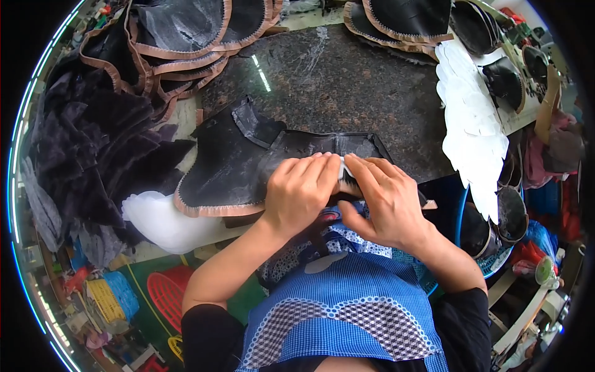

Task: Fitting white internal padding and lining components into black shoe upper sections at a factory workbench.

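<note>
A black boot upper (226, 167) with a tan, zigzag-stitched lower edge lies at the near side of a dark speckled stone slab (347, 87). My left hand (300, 189) grips its near edge, fingers bent and pressed together over the black material. Beside it, my right hand (390, 195) curls its fingers over the same edge, with the thumb apart below. A small white piece (342, 168) shows between the two hands' fingertips; my fingers hide most of it. Under the upper's left end, a white rounded sheet (167, 220) sticks out over the table edge.
Dark fuzzy lining pieces (93, 149) are heaped at the left. Stacked black uppers (180, 31) lie at the far left, with more uppers (409, 22) at the far right. White shaped sheets (468, 118) overlap along the slab's right side. A blue basket (462, 217) holding dark pieces stands below.
</note>
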The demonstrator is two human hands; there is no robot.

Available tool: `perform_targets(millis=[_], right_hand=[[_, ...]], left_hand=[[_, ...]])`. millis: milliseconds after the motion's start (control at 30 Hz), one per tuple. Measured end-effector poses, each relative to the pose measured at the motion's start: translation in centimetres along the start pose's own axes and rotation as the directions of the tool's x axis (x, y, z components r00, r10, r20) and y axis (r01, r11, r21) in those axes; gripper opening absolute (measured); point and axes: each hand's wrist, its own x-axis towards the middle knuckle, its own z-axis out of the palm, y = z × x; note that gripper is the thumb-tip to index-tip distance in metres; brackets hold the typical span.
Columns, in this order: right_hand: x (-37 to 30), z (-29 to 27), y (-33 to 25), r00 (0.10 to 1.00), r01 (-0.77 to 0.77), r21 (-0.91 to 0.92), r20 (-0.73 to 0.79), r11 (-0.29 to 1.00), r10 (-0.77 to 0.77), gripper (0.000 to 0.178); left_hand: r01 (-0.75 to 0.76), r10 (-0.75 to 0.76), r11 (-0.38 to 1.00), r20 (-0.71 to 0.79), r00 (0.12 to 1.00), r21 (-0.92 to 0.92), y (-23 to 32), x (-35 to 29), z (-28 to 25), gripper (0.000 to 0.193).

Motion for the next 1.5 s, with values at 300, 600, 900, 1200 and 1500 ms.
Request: perform_targets(millis=[300,600,900,1200,1500], right_hand=[[-0.3,2.6,1.7,0.979,0.139,-0.187,-0.121,0.972,-0.164,0.032],[8.4,-6.6,7.4,0.73,-0.072,0.258,0.672,0.963,-0.125,0.046],[4.1,-4.4,5.2,0.822,0.396,-0.132,0.493,0.909,-0.286,0.037],[11.3,-5.5,-4.6,0.897,0.363,-0.003,0.272,0.932,-0.348,0.022],[15.6,13.3,-19.1,0.424,0.9,-0.005,0.235,0.435,-0.874,0.06]], left_hand=[[-0.084,0.039,0.946,-0.146,0.989,-0.312,-1.6,1.1,0.0,0.029],[0.401,-0.013,0.695,0.548,0.836,-0.596,-5.6,6.8,-3.6,0.013],[-0.061,0.053,0.991,-0.073,0.996,-0.122,1.6,1.0,2.6,0.01],[0.119,-0.188,0.973,-0.382,0.905,-0.198,-0.1,-9.1,-4.4,0.042],[0.571,-0.942,0.287,-0.334,0.023,-0.77,-4.9,-23.8,-10.9,0.069]])
